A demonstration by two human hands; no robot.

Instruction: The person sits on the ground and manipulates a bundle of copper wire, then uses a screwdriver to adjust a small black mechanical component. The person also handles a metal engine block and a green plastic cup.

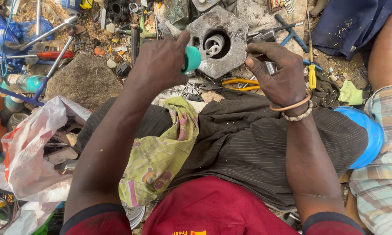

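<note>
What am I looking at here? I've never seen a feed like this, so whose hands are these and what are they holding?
There is no machine: a person works with two bare hands, and the single picture comes from a camera on their head, looking down over their lap. The left hand grips a teal-based spiral light bulb. The right hand holds a small metal part, too hidden to name. Beyond them a grey hexagonal block with a round hole lies on the littered ground, near a yellow-handled screwdriver and yellow-handled pliers. A green patterned rag lies across the lap. Another person's checked sleeve shows at the right.
</note>
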